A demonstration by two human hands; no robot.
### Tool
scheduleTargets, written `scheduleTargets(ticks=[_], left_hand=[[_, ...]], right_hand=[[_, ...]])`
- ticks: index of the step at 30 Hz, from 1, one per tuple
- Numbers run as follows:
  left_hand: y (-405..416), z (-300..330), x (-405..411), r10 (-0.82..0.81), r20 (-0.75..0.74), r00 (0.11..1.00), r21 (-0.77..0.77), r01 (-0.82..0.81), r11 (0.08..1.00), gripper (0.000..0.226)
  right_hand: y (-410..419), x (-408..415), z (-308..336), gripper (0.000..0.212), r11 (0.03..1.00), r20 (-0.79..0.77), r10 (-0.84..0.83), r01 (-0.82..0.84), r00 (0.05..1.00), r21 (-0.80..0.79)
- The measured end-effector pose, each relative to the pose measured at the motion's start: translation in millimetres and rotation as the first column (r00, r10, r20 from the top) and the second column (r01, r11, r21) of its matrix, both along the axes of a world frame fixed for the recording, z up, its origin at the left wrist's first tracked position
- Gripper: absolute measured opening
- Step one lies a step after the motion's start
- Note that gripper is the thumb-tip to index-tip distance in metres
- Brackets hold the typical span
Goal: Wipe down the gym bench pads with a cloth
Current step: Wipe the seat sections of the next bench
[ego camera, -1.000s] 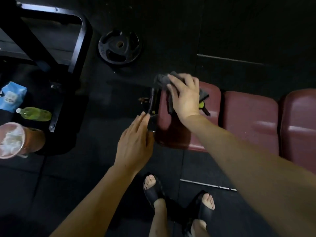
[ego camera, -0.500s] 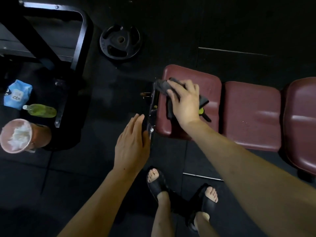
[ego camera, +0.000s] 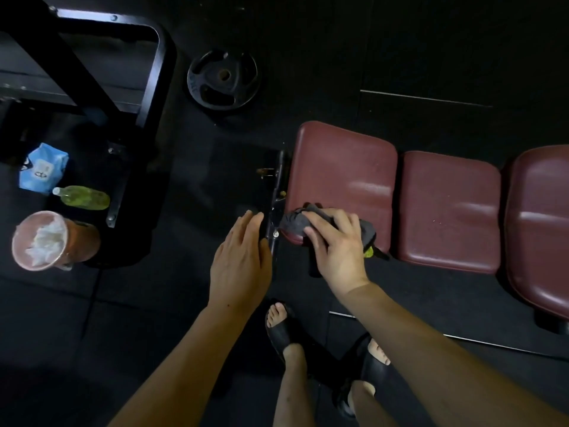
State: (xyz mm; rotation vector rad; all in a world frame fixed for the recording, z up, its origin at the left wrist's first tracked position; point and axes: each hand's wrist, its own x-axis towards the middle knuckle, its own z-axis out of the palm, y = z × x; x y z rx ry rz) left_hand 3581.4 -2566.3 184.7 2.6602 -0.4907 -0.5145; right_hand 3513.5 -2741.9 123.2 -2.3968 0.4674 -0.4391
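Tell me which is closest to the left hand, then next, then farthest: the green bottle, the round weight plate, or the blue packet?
From the left hand:
1. Green bottle, lying on the floor to its left.
2. Weight plate, flat on the floor ahead of it.
3. Blue packet, farthest left, just beyond the bottle.

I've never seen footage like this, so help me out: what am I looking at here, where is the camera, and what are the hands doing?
The camera sits on a person's head and looks down, so you see their own arms and sandalled feet. There is no machine. The right hand presses a crumpled dark grey cloth onto the near corner of the end dark red padded bench pad; two more red pads follow to the right. The left hand is open, beside the bench's black metal frame. On the dark floor lie a black weight plate, a green bottle, a blue packet and a plastic cup.
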Motion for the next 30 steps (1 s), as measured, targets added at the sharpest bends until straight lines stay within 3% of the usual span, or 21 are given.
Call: scheduleTargets(ticks=[6, 12, 17, 21, 26, 30], left_hand=[[-3.6, -0.7, -6.8, -0.059, 0.045, 0.997, 0.034, 0.058, 0.998, 0.047], [-38.2, -18.0, -2.4, -0.199, 0.202, 0.959, -0.034, 0.21, 0.977, 0.043], [-81.3, -41.5, 21.8, -0.242, 0.332, 0.912, -0.075, 0.282, 0.957, 0.044], [-97.9, -48.6, 40.3, -0.193, 0.301, 0.934, -0.109, 0.235, 0.966, 0.044], [-110.6, -49.7, 43.7, -0.114, 0.232, 0.966, -0.084, 0.136, 0.987, 0.044], [-110.6, -59.1, 41.9, -0.095, 0.312, 0.945, -0.105, 0.133, 0.986, 0.052]], right_hand=[[-18.8, -21.9, -11.0, 0.028, 0.991, 0.04, 0.121, -0.118, 0.992, -0.06], [-58.6, -32.5, -27.2, 0.027, 0.994, 0.034, 0.067, -0.063, 0.997, -0.089], [-121.5, 64.0, -29.5, 0.027, 0.962, 0.039, -0.241, 0.244, 0.97, -0.12], [-114.5, 59.5, -26.9, 0.029, 0.953, 0.006, -0.293, 0.293, 0.956, -0.083], [-60.3, -41.0, -23.5, 0.028, 0.994, -0.043, -0.085, 0.082, 0.995, -0.071], [-107.1, 32.2, -32.8, 0.03, 0.973, 0.013, -0.194, 0.194, 0.981, -0.126]])
